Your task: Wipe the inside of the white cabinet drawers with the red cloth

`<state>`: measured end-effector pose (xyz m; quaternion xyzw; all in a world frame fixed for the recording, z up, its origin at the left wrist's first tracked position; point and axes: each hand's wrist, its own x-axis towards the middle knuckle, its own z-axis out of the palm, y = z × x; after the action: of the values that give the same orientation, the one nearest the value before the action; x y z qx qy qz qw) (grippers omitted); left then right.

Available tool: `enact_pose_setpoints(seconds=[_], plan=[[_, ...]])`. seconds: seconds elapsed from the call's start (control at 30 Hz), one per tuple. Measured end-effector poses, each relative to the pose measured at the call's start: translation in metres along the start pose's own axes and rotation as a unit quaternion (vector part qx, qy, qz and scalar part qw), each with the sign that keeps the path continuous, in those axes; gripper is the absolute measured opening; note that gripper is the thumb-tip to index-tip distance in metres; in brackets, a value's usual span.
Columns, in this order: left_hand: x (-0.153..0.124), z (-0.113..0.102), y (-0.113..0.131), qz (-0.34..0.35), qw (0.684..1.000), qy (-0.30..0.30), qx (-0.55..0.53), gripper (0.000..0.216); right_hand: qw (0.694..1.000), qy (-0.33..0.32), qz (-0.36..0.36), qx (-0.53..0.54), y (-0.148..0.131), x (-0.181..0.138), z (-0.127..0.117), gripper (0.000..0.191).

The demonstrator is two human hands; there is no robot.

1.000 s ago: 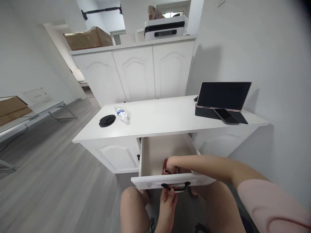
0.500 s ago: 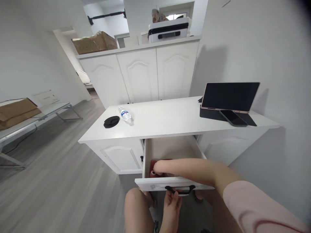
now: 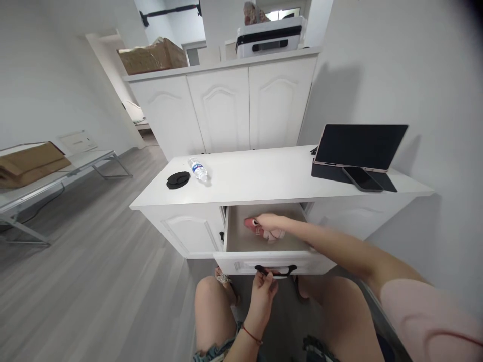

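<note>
A white drawer (image 3: 241, 262) of a low white cabinet stands pulled out in front of me. My left hand (image 3: 264, 291) is closed on its black handle (image 3: 275, 271). My right hand (image 3: 269, 227) reaches over the drawer and grips a red object (image 3: 250, 224), lifted above the drawer's floor near its back. I cannot make out what the red object is; part of it is hidden by my fingers.
On the cabinet top (image 3: 264, 176) lie a water bottle (image 3: 198, 169), a black round lid (image 3: 178, 179), a tablet on a stand (image 3: 360, 147) and a phone (image 3: 362, 178). Tall white cupboards (image 3: 222, 108) stand behind. A folding table (image 3: 56, 171) with cardboard stands at the left.
My right hand has lifted the red object from the drawer's front up and toward its back. My left hand has stayed on the handle. The view has shifted slightly.
</note>
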<state>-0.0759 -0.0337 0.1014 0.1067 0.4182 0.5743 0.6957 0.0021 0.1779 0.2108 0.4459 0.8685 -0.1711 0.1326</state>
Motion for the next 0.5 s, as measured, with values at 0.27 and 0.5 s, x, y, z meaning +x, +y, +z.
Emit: enact_pose_setpoints(seconds=[0.27,0.5], plan=[[0.025,0.011,0.013,0.017,1.0,-0.003,0.016,0.05,0.963,0.224,-0.13,0.073,-0.012,-0.106,-0.06,0.028],[0.04,0.024,0.026,0.042,0.999,-0.013,0.029,0.032,0.932,0.299,-0.176,-0.106,-0.077,-0.094,-0.003,0.039]])
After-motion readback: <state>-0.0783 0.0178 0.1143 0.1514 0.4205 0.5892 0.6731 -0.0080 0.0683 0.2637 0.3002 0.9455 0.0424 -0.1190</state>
